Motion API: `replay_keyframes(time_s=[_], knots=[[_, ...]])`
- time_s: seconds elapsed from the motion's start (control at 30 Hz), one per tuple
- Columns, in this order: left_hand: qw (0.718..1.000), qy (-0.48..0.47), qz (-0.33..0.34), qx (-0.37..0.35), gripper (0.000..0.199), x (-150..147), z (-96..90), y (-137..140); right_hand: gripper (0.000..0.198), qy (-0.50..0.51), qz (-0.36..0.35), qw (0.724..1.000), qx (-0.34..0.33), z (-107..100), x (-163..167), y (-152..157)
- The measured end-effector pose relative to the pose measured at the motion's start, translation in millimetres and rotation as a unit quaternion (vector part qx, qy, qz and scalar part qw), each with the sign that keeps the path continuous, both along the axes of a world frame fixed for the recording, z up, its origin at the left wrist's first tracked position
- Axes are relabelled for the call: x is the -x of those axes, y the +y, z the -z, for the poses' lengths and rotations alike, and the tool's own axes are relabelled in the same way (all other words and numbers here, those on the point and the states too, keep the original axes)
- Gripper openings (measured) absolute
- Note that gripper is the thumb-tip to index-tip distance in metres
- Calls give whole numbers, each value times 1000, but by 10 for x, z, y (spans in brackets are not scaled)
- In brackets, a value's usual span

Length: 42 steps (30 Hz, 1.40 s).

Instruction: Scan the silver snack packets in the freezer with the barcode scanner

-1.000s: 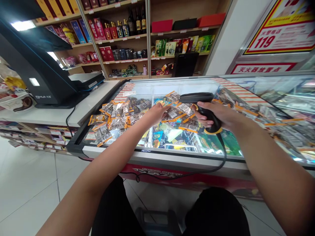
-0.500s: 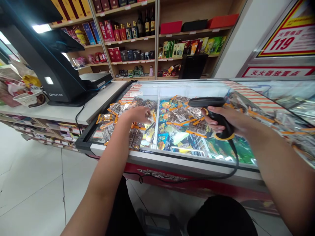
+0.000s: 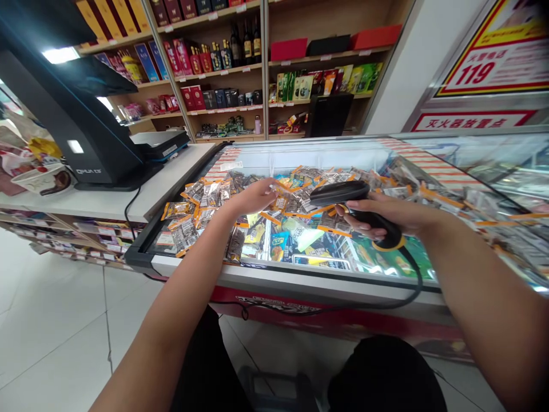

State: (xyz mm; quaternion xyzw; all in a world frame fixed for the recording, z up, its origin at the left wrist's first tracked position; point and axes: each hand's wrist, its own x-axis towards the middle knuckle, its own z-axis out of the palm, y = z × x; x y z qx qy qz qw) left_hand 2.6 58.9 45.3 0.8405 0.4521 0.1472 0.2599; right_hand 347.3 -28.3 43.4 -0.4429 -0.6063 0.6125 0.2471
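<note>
We seem to be at the scanning step: our right hand (image 3: 398, 214) is wrapped round the grip of a scanner (image 3: 341, 193), its head close above the packets on the freezer (image 3: 274, 278). Our left hand (image 3: 255, 197) has its fingertips drawn together at the edge of a packet (image 3: 281, 201) lying left of the scanner; whether they pinch it, we cannot tell at this blur. The next move calls for lining up code and scanner.

1 black, yellow-trimmed scanner (image 3: 341, 193) slants above clear, orange-edged packets (image 3: 301, 201) strewn overlapping across a glass top (image 3: 309, 153).
</note>
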Motion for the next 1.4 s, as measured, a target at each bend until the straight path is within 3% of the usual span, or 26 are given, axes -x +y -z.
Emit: replay_keyframes(time_s=[0.1, 0.23, 0.47, 0.63, 0.73, 0.83, 0.93, 1.03, 1.17, 1.3, 1.4], knots=[[1000, 10, 1, 22, 58, 28, 62, 45, 61, 2, -5, 1000, -4, 0, 6, -3], [997, -23, 64, 35, 79, 37, 125, 112, 59, 6, -5, 1000, 1, 2, 9, -6], [976, -176, 63, -114, 43, 29, 39, 92, 53, 21, -7, 1000, -6, 23, -25, 37], [968, -104, 227, -19, 37, 42, -53, -6, 54, 33, 18, 999, -12, 6, -14, 29], [961, -91, 252, -62, 31, 56, 8, 27, 57, 24, 4, 1000, -13, -4, -20, 31], [952, -48, 292, -82, 39, 65, 99, 69, 60, 7, -20, 1000, 1, 12, -49, 24], [956, -2, 289, -53, 37, 49, 126, 64, 59, -28, -46, 998, 46, 50, -80, 1], [973, 56, 224, -26, 41, 36, 86, 28, 58, -53, -62, 994, 76, 78, -87, -19], [983, 109, 143, -30, 38, 36, 53, -13, 56, -39, -50, 996, 63, 77, -70, -25], [972, -7, 224, -74, 26, 7, 65, -44, 52, -33, -28, 997, 59, 66, -70, -27], [959, -15, 281, -19, 31, -5, 60, -40, 52, -29, -33, 997, 57, 70, -92, -24]])
